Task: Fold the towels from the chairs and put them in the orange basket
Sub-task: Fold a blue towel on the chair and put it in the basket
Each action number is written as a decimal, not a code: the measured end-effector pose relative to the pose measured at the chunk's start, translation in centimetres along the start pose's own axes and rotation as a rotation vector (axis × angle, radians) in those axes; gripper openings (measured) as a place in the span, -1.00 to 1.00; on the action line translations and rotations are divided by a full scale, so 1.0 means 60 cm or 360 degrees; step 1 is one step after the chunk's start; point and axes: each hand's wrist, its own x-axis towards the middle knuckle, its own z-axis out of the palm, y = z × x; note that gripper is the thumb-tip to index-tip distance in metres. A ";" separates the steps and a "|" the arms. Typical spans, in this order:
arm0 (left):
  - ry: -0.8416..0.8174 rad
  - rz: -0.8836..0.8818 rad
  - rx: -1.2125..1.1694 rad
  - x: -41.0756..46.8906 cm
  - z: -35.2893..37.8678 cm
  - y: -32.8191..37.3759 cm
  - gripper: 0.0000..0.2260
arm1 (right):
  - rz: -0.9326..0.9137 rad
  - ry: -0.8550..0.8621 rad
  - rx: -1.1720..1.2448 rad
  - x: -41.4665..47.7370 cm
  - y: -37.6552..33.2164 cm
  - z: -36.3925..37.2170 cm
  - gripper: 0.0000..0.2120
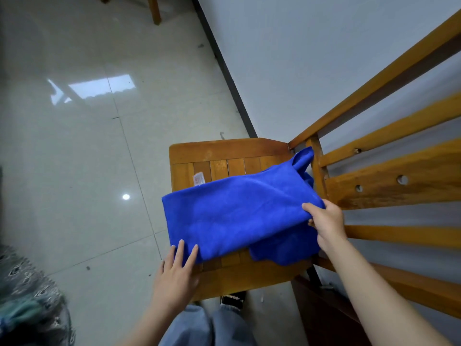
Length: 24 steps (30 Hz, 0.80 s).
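A blue towel (232, 216) lies partly folded over on the slatted seat of a wooden chair (219, 156). A small white label (199, 179) shows at its far edge. My left hand (178, 269) presses flat on the towel's near left corner, fingers spread. My right hand (325, 222) pinches the folded right edge of the towel, thumb on top. One towel corner stands up against the chair's back post. No orange basket is in view.
The chair's back rails (389, 186) run along the right, close to a grey wall (311, 58). Glossy tiled floor (87, 146) spreads to the left. A patterned cloth (27, 290) sits at the lower left. Another chair leg (155, 10) stands at the top.
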 end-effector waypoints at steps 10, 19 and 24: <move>-0.0123 -0.0079 -0.0242 -0.001 -0.026 -0.007 -0.45 | 0.0152 -0.0078 -0.0477 -0.029 0.054 -0.011 -0.78; -0.0170 -0.0190 -0.0997 0.007 -0.047 -0.058 -0.46 | -0.0829 0.0207 -0.0871 -0.124 0.040 0.068 -0.82; -0.0140 0.0101 -0.0107 0.021 -0.063 -0.062 -0.49 | -0.0696 -0.0123 -0.0903 -0.148 0.061 0.131 -0.82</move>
